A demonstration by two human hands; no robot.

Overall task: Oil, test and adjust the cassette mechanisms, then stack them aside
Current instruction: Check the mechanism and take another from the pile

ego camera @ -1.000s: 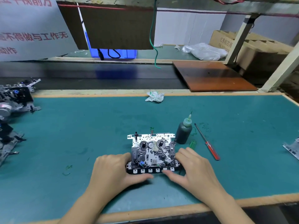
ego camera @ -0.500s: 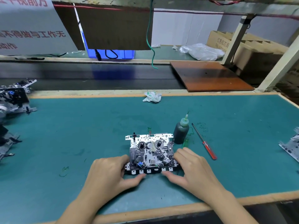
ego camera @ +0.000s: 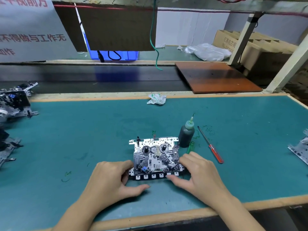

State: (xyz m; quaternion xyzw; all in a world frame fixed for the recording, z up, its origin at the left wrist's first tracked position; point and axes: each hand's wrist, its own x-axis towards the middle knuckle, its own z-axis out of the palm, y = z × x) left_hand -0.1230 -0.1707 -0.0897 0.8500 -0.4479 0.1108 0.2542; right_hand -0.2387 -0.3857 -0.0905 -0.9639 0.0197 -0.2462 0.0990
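We see one cassette mechanism [ego camera: 155,158] lying flat on the green bench [ego camera: 83,130], near the middle of its near edge, with the row of white keys facing that edge. Our left hand [ego camera: 111,179] holds the mechanism's left end: the fingers are curled against its side and the thumb stretches along the bench just before the keys. Our right hand [ego camera: 198,174] holds the right end the same way, fingers curled over the right side, thumb reaching in to the keys at the front. So each grip is closed on the mechanism.

Just beyond the mechanism's far right corner a dark oil bottle [ego camera: 186,135] with a green nozzle stands upright. A green-handled tool [ego camera: 190,147] lies just beside it, and a red-handled screwdriver [ego camera: 210,145] lies farther right. More mechanisms [ego camera: 14,104] are piled at the bench's left edge, and another one [ego camera: 301,150] sits at the right edge. A crumpled rag [ego camera: 156,99] rests on the far edge.
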